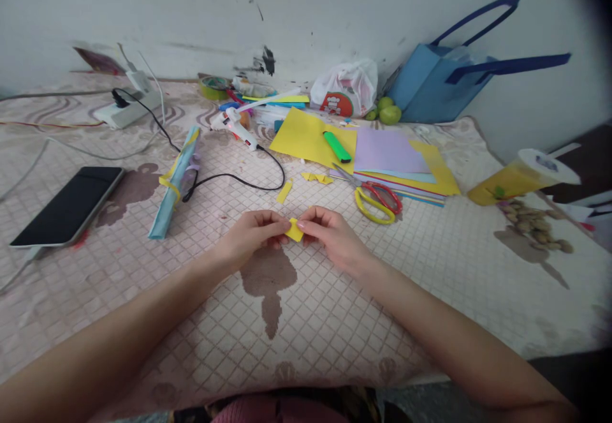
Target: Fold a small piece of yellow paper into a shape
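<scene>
Left hand (248, 235) and right hand (329, 231) pinch a small yellow paper piece (294, 230) between closed fingertips, just above the table (430, 270). It appears partly folded. Cut yellow scraps (316, 178) and scissors (375, 198) lie beyond; the coloured paper stack (406, 164) sits mostly uncut.

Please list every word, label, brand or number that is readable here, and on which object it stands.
None can be read.
White plastic bag: a red and white printed logo, too blurred to read.
Yellow cup: a dark mark on its lid, too small to read.
Phone: screen dark.
</scene>
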The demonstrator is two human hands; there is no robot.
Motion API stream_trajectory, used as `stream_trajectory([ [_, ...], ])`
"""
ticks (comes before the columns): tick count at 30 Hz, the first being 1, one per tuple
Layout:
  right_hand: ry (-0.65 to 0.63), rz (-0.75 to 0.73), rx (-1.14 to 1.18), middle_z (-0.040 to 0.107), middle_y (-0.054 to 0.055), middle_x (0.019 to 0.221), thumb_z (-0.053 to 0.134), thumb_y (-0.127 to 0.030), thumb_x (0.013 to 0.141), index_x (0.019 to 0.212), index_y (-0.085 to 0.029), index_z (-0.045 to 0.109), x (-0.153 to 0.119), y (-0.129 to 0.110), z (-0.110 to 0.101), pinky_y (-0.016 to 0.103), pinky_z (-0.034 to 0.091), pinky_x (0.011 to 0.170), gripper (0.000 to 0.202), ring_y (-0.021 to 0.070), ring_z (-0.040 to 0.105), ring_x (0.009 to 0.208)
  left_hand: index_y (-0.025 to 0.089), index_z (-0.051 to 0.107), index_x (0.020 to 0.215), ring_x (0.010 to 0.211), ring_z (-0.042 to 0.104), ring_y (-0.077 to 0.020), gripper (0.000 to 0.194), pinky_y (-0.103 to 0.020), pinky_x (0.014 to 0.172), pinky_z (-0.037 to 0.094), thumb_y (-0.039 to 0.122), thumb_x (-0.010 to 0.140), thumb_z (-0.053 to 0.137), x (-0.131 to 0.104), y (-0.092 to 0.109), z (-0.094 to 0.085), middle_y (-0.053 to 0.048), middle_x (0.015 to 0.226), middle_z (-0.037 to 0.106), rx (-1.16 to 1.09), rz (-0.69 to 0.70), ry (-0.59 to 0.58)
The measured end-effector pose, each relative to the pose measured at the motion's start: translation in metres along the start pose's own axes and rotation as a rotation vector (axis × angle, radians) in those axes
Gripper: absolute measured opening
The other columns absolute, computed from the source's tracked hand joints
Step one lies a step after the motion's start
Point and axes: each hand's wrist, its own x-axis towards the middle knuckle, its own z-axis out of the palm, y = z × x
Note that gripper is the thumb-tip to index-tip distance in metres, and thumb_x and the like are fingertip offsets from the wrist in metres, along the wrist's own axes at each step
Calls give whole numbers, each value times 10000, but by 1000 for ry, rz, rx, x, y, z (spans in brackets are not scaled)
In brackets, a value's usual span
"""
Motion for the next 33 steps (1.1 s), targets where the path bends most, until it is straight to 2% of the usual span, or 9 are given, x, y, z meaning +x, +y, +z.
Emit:
stream_trajectory([
  [5,-32,69,59,607,-23,660,754,-305,672,702,-173,589,1,3,-3,237,422,563,213,95,542,603,156,647,701,539,545,-96,155,-227,540,444,304,723,690,1,-1,-1,-15,615,637,-50,-40,-27],
  [9,-54,58,73,615,-22,675,755,-305,682,709,-174,582,1,5,-4,242,435,583,218,97,552,615,152,636,702,542,547,-93,185,-224,549,446,325,724,698,0,-2,-1,-7,614,633,-13,-11,-16],
  [15,-8,-215,-142,605,-16,703,711,-312,746,727,-189,589,-3,-1,-2,277,457,653,174,116,553,669,152,643,778,676,607,-126,178,-239,636,481,325,765,682,-5,-2,1,-21,736,677,238,323,100],
  [21,-17,-489,-342,623,13,810,635,-274,826,791,-218,597,-7,-3,-4,314,482,735,76,153,589,784,156,624,765,704,618,-148,148,-272,668,498,289,768,691,-9,-3,3,-32,747,663,372,523,166],
  [23,-18,-557,-390,632,24,850,633,-254,831,799,-224,606,-8,-2,-4,329,485,765,52,166,599,829,170,623,741,734,613,-150,105,-280,694,495,250,790,671,-10,-4,3,-33,758,657,448,653,235],
  [26,-6,-661,-448,644,32,873,624,-210,837,819,-235,620,-9,-1,-4,353,486,800,31,179,614,862,190,638,761,815,626,-163,48,-298,741,503,196,805,655,-12,-6,1,-45,819,669,553,838,276],
  [29,0,-734,-503,662,38,895,610,-180,843,833,-247,627,-11,-2,-4,368,489,800,70,189,625,871,201,635,781,813,637,-163,46,-300,728,516,174,817,639,-14,-7,0,-48,845,676,613,937,287],
  [33,10,-793,-550,673,36,898,595,-147,847,852,-254,628,-13,-2,-4,365,492,779,113,189,631,864,201,636,799,808,646,-160,59,-290,714,525,144,815,635,-15,-8,-1,-53,858,682,641,998,273],
])
